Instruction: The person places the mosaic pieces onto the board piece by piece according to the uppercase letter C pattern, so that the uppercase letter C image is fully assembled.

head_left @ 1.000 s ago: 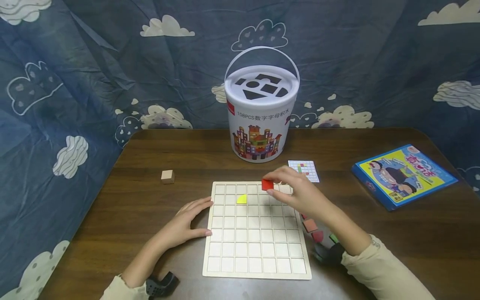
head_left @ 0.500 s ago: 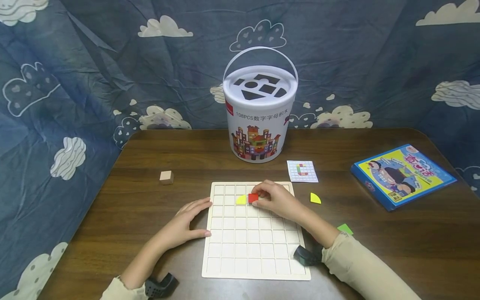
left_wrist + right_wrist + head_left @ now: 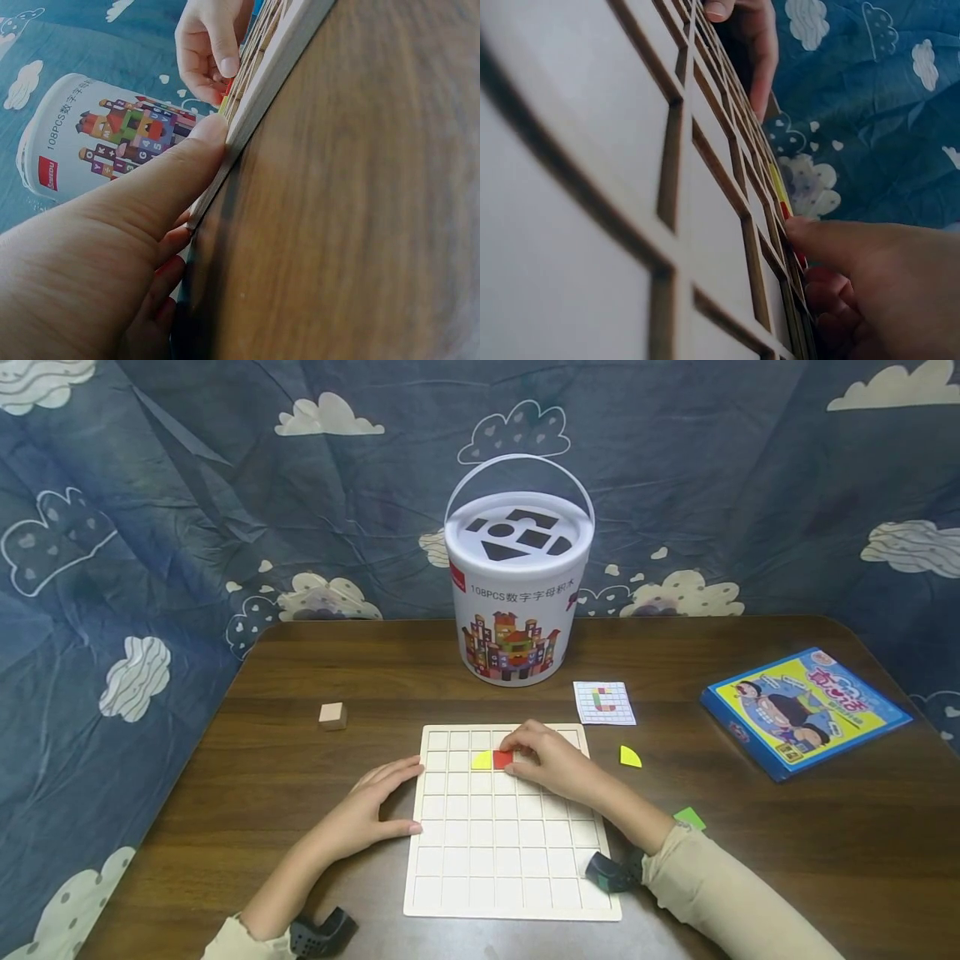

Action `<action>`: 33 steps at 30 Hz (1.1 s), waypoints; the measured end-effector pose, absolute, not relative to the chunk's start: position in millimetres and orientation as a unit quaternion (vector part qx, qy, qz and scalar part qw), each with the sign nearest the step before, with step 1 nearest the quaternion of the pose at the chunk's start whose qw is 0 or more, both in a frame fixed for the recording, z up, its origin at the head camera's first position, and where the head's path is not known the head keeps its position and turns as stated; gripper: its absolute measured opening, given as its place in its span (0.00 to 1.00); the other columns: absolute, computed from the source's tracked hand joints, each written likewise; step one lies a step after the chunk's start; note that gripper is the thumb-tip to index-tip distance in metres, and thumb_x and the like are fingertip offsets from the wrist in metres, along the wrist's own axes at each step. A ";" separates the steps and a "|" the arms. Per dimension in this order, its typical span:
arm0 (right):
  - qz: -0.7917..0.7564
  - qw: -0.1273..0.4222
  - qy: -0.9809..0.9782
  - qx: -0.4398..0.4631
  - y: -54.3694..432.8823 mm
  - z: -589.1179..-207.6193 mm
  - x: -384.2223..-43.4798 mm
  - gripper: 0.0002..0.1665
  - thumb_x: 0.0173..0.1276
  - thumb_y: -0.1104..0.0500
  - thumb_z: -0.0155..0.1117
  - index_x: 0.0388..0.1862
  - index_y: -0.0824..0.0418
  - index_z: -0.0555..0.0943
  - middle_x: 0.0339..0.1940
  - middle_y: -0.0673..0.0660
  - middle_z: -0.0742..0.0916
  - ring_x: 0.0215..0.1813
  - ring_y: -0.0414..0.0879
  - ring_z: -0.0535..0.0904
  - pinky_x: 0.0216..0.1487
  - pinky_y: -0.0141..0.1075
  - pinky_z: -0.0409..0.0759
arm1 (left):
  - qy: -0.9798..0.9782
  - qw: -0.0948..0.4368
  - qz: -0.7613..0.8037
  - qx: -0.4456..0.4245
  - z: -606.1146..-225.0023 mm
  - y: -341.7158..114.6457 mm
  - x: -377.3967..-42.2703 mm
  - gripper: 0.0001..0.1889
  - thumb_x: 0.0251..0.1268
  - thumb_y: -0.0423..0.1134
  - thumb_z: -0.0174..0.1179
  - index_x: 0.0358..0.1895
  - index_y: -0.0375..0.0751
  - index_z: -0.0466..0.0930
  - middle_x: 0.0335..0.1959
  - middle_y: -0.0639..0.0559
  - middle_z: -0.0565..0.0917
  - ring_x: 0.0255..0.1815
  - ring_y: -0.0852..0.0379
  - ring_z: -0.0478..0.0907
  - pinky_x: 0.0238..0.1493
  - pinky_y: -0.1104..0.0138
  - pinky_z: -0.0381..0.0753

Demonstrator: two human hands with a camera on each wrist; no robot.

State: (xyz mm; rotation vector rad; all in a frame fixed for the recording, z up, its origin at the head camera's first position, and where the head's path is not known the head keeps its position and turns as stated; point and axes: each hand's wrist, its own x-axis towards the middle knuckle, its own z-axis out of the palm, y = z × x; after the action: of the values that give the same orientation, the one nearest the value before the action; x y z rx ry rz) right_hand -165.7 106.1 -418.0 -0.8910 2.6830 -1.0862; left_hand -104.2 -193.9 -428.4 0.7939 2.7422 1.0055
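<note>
A pale wooden grid board (image 3: 457,860) lies on the table. In its second row sits a yellow quarter-circle tile (image 3: 482,760), and directly right of it a red square tile (image 3: 502,760) lies flat in its cell. My right hand (image 3: 555,764) pinches the red tile at its right side with thumb and fingertips. Along the board's left edge, my left hand (image 3: 367,806) rests with fingers and thumb extended, touching the rim. In the left wrist view that thumb (image 3: 206,135) presses against the board's side.
A printed pattern card (image 3: 604,703) lies behind the board. To the right are another yellow quarter-circle tile (image 3: 630,757), a green tile (image 3: 689,817) partly behind the sleeve, and a blue-yellow box (image 3: 806,714). A white bucket (image 3: 517,593) stands behind; a small wooden cube (image 3: 333,716) sits left.
My right hand has carried the red square tile left and down into the cell beside the yellow one, where it now lies flat. My left hand stays at the board's edge.
</note>
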 end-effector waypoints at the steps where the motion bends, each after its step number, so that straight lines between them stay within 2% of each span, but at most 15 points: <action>1: -0.357 0.060 0.884 -0.296 106.0 -417.6 -165.6 0.14 0.57 0.57 0.66 0.43 0.56 0.79 0.40 0.48 0.77 0.39 0.42 0.70 0.42 0.36 0.71 | 0.904 0.057 0.332 0.261 -428.4 -194.0 -103.9 0.40 0.47 0.58 0.62 0.65 0.45 0.62 0.67 0.54 0.59 0.66 0.49 0.53 0.61 0.50 0.53; 7: -0.341 0.109 0.883 -0.303 109.1 -409.2 -163.8 0.21 0.57 0.51 0.66 0.49 0.56 0.77 0.43 0.49 0.76 0.43 0.42 0.70 0.48 0.39 0.70 | 0.903 0.056 0.334 0.263 -429.5 -194.3 -102.7 0.40 0.48 0.59 0.62 0.64 0.45 0.63 0.67 0.54 0.59 0.66 0.49 0.53 0.61 0.50 0.53; 12: -0.357 0.138 0.877 -0.290 120.0 -392.2 -157.0 0.29 0.59 0.46 0.63 0.57 0.55 0.71 0.52 0.52 0.75 0.51 0.46 0.71 0.52 0.44 0.70 | 0.904 0.055 0.332 0.263 -430.1 -194.1 -102.0 0.40 0.48 0.58 0.62 0.64 0.45 0.63 0.67 0.54 0.59 0.66 0.49 0.53 0.61 0.50 0.53; 16: -0.377 0.101 0.874 -0.290 135.9 -378.4 -150.1 0.30 0.59 0.48 0.63 0.59 0.55 0.69 0.55 0.52 0.74 0.55 0.50 0.70 0.52 0.48 0.70 | 0.905 0.054 0.330 0.264 -429.3 -193.6 -102.1 0.39 0.48 0.56 0.63 0.64 0.45 0.63 0.67 0.54 0.60 0.66 0.49 0.54 0.61 0.50 0.53; 21: -0.366 0.046 0.890 -0.267 165.3 -372.6 -142.5 0.30 0.59 0.52 0.65 0.59 0.56 0.69 0.58 0.54 0.72 0.61 0.52 0.65 0.56 0.53 0.65 | 0.905 0.054 0.330 0.263 -427.9 -193.3 -102.2 0.39 0.48 0.56 0.64 0.64 0.45 0.63 0.67 0.54 0.59 0.66 0.49 0.54 0.61 0.50 0.53; 24: -0.354 0.021 0.901 -0.250 185.3 -378.7 -140.3 0.32 0.57 0.54 0.66 0.60 0.59 0.68 0.60 0.59 0.70 0.62 0.56 0.62 0.55 0.57 0.63 | 0.905 0.055 0.329 0.264 -427.7 -193.3 -102.3 0.40 0.47 0.57 0.63 0.64 0.45 0.63 0.67 0.54 0.59 0.66 0.49 0.54 0.61 0.50 0.53; 30: -0.347 0.009 0.913 -0.215 215.7 -395.8 -142.3 0.33 0.57 0.54 0.66 0.60 0.62 0.68 0.59 0.62 0.70 0.60 0.59 0.63 0.54 0.58 0.64 | 0.905 0.055 0.327 0.266 -428.2 -193.5 -103.6 0.40 0.48 0.58 0.62 0.65 0.46 0.62 0.67 0.54 0.59 0.66 0.49 0.53 0.61 0.49 0.53; 33: -0.343 0.019 0.918 -0.200 223.6 -402.7 -143.9 0.32 0.56 0.53 0.67 0.58 0.63 0.69 0.56 0.62 0.71 0.55 0.57 0.68 0.52 0.55 0.67 | 0.905 0.058 0.328 0.265 -428.2 -193.5 -103.4 0.40 0.48 0.59 0.62 0.65 0.46 0.62 0.67 0.55 0.59 0.66 0.49 0.53 0.61 0.48 0.52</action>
State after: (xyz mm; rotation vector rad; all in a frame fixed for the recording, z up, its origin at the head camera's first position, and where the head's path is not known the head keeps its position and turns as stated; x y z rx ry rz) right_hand -143.9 223.6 -402.7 -0.6196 2.8485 -1.0646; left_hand -103.4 -193.5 -428.2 0.8022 2.7437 0.9941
